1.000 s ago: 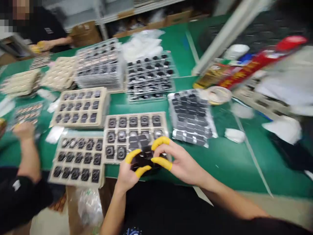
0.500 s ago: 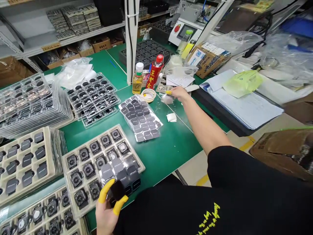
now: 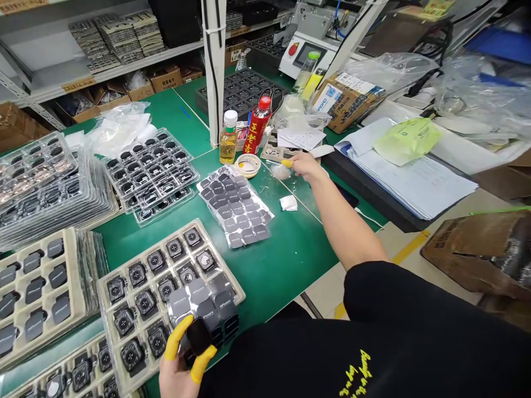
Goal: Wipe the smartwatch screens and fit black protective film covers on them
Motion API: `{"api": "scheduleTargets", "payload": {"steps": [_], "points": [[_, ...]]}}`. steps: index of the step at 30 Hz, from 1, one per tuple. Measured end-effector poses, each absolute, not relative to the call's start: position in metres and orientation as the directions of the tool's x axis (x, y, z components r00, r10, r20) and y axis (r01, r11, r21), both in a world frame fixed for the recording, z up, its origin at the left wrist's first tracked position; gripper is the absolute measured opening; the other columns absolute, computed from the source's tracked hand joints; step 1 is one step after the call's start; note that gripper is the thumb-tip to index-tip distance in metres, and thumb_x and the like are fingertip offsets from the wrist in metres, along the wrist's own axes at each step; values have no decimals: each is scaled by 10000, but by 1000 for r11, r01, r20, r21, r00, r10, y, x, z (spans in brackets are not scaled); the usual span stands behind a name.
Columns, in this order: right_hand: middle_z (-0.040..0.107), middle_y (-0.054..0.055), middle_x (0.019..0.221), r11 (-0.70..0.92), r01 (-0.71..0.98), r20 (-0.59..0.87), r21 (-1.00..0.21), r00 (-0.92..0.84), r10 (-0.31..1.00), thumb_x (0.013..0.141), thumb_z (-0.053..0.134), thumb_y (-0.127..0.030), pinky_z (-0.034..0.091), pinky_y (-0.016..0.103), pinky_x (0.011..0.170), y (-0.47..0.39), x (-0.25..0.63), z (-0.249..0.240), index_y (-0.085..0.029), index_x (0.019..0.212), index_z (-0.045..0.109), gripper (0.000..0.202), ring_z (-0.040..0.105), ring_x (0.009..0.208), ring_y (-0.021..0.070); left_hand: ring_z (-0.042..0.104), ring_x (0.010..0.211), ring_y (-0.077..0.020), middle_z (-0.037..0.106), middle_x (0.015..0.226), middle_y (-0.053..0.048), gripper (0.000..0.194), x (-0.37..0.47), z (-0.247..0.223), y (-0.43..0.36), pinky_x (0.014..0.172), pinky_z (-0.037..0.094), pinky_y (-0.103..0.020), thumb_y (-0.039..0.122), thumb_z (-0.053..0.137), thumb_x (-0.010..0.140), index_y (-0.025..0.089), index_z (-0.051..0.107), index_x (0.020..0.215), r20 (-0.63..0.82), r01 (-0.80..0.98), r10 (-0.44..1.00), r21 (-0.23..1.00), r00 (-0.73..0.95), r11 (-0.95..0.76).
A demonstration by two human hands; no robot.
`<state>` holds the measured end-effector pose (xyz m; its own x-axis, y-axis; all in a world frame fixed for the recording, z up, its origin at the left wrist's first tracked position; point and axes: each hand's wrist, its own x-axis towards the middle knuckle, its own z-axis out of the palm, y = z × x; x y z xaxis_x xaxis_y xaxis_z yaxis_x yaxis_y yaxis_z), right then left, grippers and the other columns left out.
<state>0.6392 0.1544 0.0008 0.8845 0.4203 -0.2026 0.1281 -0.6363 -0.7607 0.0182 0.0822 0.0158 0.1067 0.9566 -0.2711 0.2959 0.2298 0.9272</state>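
Observation:
My left hand, with yellow finger cots on thumb and finger, grips a black watch body by its edges. Just behind it, a sheet of grey printed stickers lies over the near right part of a beige tray of dark watch bodies. Far forward, my right hand has its fingers drawn together, one in a yellow cot, beside a small clear bag with white material. Whether anything is between those fingers is hidden. Another sticker sheet lies mid-table.
Stacked trays and clear trays of dark rings fill the left. A tape roll, an amber bottle and a red can stand near the white post. Papers and a carton are at right.
The view has shifted slightly, so most things sit a little further left. My left hand still grips the watch body. My right hand stays by the small bag, with little visible movement.

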Motion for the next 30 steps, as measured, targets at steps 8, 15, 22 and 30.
{"api": "scheduleTargets", "payload": {"steps": [8, 15, 22, 30], "points": [[689, 139, 1505, -813, 284, -34, -508, 937, 348, 1105, 748, -442, 646, 524, 1080, 146, 619, -22, -186, 1479, 683, 458, 733, 1274, 286, 881, 1024, -301, 893, 1208, -89, 728, 15, 18, 84, 897, 756, -349, 598, 1083, 639, 242, 842, 1227, -271, 269, 956, 934, 110, 234], [747, 98, 1084, -690, 557, 48, -463, 793, 608, 946, 802, -278, 565, 421, 953, 54, 571, -41, -200, 1131, 785, 201, 687, 1000, 263, 856, 877, -254, 886, 1081, -77, 664, 29, 27, 101, 764, 736, -321, 608, 1079, 635, 218, 856, 1124, -40, 265, 992, 964, 117, 7], [337, -36, 654, -689, 584, 188, -429, 804, 565, 776, 751, -346, 308, 462, 712, 33, 556, -63, -342, 646, 429, 347, 268, 713, 212, 860, 860, -238, 882, 1041, -88, 734, 46, 34, 110, 734, 733, -308, 703, 1040, 654, 198, 854, 1153, 83, 217, 971, 967, 226, -133], [723, 89, 824, 43, 940, 614, -340, 187, 766, 971, 795, -427, 484, 401, 655, 41, 428, 29, -247, 926, 705, 206, 646, 733, 240, 872, 1081, -278, 860, 1251, -117, 687, 41, 21, 99, 788, 756, -332, 581, 994, 813, 236, 784, 1369, 76, 108, 923, 986, 378, -126]]}}
